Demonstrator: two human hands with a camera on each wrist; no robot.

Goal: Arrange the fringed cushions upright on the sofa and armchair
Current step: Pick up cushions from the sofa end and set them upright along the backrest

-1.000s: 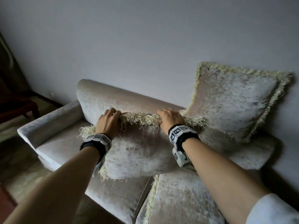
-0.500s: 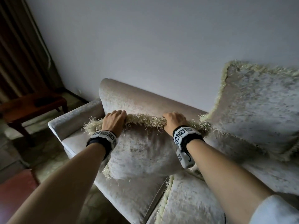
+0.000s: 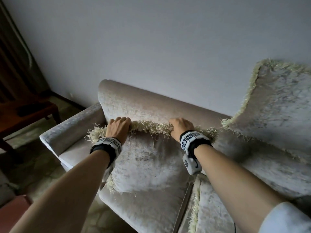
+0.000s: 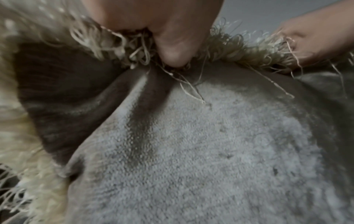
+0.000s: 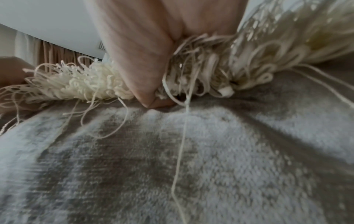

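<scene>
A grey velvet cushion (image 3: 148, 163) with a cream fringe stands upright on the sofa (image 3: 148, 214) seat, leaning toward the backrest near the left armrest. My left hand (image 3: 118, 127) grips its top fringed edge on the left, and my right hand (image 3: 180, 126) grips the same edge on the right. In the left wrist view my thumb (image 4: 172, 45) pinches the fringe above the cushion (image 4: 201, 151). The right wrist view shows my thumb (image 5: 141, 72) pressed into the fringe of the cushion (image 5: 172, 159). A second fringed cushion (image 3: 277, 111) leans upright against the wall at the right. A third fringed cushion (image 3: 213, 212) lies flat at the bottom.
The sofa's left armrest (image 3: 70, 130) is just left of the held cushion. A dark wooden table (image 3: 25, 111) stands on the floor at far left, beside a brown curtain (image 3: 15, 56). A plain grey wall (image 3: 151, 47) rises behind the sofa.
Both hands have carried the cushion leftward along the sofa toward the armrest, keeping their grip on its top edge. The view has swung left, so the second cushion sits farther right.
</scene>
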